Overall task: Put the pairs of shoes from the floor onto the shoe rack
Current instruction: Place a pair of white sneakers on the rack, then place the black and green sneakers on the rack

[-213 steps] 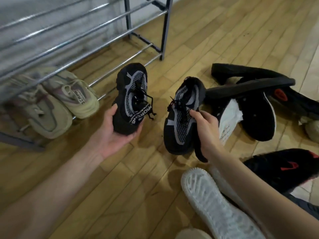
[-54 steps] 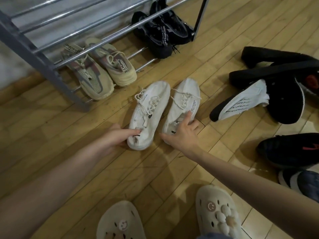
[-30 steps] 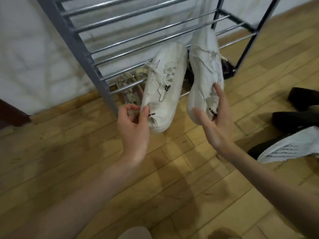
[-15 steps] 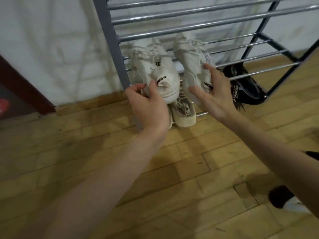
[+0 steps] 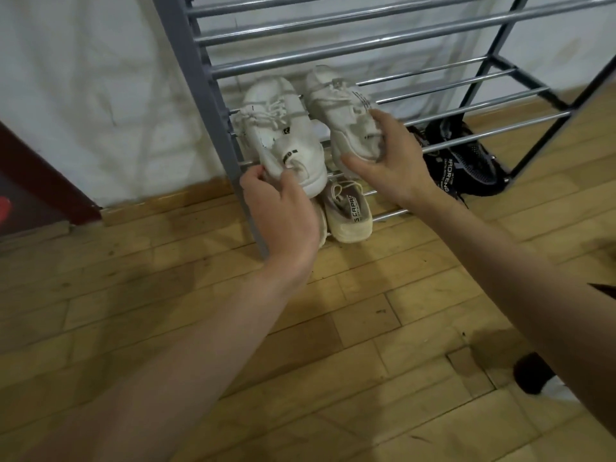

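Note:
Two white lace-up shoes lie toe-inward on a middle tier of the metal shoe rack [image 5: 366, 45], at its left end. My left hand [image 5: 280, 208] pinches the heel of the left white shoe [image 5: 280, 128]. My right hand [image 5: 390, 161] grips the heel of the right white shoe [image 5: 340, 111], thumb under it and fingers on its side. On the bottom tier sit a beige pair [image 5: 348, 211], partly hidden by my left hand, and a black mesh pair [image 5: 466, 161] to the right.
The rack's grey left post [image 5: 200, 95] stands against a white wall. A dark red door frame [image 5: 40, 185] is at the far left. A black-and-white shoe [image 5: 536, 375] lies on the wooden floor at the lower right, half hidden by my right forearm.
Both hands carried the white shoes up from the floor onto the rack's middle tier and pushed them a little further in. My view has moved closer to the rack.

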Action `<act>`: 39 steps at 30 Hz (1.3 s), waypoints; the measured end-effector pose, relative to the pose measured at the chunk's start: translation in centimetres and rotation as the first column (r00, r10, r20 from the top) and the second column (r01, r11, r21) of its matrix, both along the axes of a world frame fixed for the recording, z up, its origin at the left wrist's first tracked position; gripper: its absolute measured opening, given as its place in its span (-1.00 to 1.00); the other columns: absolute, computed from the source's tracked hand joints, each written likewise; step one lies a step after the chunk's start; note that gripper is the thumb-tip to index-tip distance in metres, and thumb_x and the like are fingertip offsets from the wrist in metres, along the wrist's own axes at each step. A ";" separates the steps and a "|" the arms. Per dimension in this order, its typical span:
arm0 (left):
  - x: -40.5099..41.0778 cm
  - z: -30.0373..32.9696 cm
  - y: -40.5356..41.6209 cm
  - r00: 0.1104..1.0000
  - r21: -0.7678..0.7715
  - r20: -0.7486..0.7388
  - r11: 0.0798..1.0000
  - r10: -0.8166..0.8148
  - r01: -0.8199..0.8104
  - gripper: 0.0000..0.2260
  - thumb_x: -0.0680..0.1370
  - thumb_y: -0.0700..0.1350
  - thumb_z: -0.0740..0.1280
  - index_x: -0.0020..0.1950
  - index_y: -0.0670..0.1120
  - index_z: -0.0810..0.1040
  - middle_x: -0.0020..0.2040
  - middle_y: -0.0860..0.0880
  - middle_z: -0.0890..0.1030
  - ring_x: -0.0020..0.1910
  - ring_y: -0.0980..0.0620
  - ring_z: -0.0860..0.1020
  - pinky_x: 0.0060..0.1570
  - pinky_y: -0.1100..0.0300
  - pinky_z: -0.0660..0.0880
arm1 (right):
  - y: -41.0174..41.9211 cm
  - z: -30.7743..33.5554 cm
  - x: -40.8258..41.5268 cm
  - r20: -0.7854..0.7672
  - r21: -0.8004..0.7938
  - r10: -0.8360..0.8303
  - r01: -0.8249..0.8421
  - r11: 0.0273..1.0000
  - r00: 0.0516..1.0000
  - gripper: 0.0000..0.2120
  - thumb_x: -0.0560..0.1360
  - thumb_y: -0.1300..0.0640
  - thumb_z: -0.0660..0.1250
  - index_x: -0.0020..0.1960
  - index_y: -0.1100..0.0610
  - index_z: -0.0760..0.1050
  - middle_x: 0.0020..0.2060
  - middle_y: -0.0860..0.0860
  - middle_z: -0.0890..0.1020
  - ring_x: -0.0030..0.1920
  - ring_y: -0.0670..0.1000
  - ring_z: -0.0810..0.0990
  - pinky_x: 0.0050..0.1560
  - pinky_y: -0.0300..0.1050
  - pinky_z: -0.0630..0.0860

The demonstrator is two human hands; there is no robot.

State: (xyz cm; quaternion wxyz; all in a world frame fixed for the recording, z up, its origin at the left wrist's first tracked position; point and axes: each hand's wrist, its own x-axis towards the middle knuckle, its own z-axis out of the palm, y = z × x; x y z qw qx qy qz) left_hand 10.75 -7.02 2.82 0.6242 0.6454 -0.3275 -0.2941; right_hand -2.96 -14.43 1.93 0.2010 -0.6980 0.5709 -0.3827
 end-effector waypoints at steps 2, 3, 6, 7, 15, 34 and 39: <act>0.0 -0.7 0.8 0.998 0.013 0.059 1.000 -0.011 0.011 -0.69 0.56 -0.13 0.20 0.30 -0.13 0.37 0.22 -0.07 0.48 0.14 0.01 0.48 0.12 0.15 0.46 | 1.0 -0.3 -0.4 0.034 0.004 -0.009 0.009 1.000 0.999 -0.17 0.34 -0.30 0.35 0.47 0.08 0.23 0.30 0.00 0.50 0.27 0.06 0.50 0.27 0.15 0.44; -0.1 -1.0 1.5 0.994 -0.004 0.110 1.000 -0.004 0.004 -0.70 0.56 -0.14 0.21 0.29 -0.14 0.38 0.23 -0.07 0.45 0.15 0.02 0.45 0.14 0.21 0.43 | 1.9 -0.5 -0.7 0.037 0.010 -0.034 0.034 0.999 0.999 -0.16 0.37 -0.28 0.35 0.50 0.09 0.18 0.35 0.02 0.45 0.30 0.07 0.46 0.31 0.15 0.41; -0.4 -1.8 3.4 0.950 -0.106 0.309 0.994 0.052 -0.020 -0.76 0.52 -0.19 0.25 0.17 -0.20 0.39 0.13 -0.06 0.36 0.06 0.06 0.35 0.05 0.33 0.30 | 6.0 -1.8 -2.0 0.053 0.004 -0.117 0.116 0.993 0.992 -0.28 0.47 -0.15 0.35 0.50 0.12 0.18 0.38 0.05 0.39 0.37 0.04 0.36 0.37 0.09 0.34; -0.5 -2.1 3.9 0.938 -0.141 0.344 0.990 0.034 0.016 -0.78 0.51 -0.21 0.25 0.14 -0.21 0.39 0.11 -0.05 0.34 0.06 0.04 0.36 0.07 0.27 0.33 | 7.8 -2.2 -2.5 0.059 0.006 -0.139 0.139 0.990 0.988 -0.33 0.50 -0.10 0.35 0.49 0.13 0.21 0.37 0.05 0.40 0.36 0.03 0.36 0.36 0.06 0.36; -4.6 -6.2 6.8 0.713 0.103 0.441 0.820 -0.545 0.563 -0.87 0.52 -0.26 0.24 0.02 -0.09 0.39 0.03 -0.09 0.48 -0.13 0.19 0.44 -0.17 0.48 0.35 | 23.0 -6.5 -9.5 -0.027 0.130 -0.418 0.418 0.899 0.908 -0.54 0.53 0.11 0.33 0.39 0.13 0.34 0.29 0.04 0.44 0.31 0.02 0.40 0.29 0.10 0.42; -21.9 -13.5 13.5 -0.037 0.464 0.186 0.055 -0.982 0.884 -0.22 0.42 -0.07 0.48 0.53 -0.01 0.14 0.39 0.05 0.43 0.32 0.05 0.42 0.24 0.24 0.34 | 38.5 -9.0 -16.6 0.059 0.294 -0.905 0.859 0.419 0.421 -0.66 0.52 0.24 0.32 0.28 0.11 0.42 0.17 -0.02 0.49 0.18 -0.14 0.47 0.22 -0.07 0.49; -22.2 -12.5 13.7 0.061 0.373 0.324 0.187 -0.944 0.909 -0.55 0.48 -0.29 0.33 0.37 -0.13 0.40 0.18 -0.08 0.57 0.12 -0.05 0.53 -0.11 0.36 0.29 | 41.0 -7.4 -17.9 -0.232 0.183 -0.883 0.910 0.373 0.408 -0.50 0.45 0.22 0.39 0.35 0.10 0.37 0.27 0.03 0.41 0.34 0.03 0.35 0.40 0.02 0.31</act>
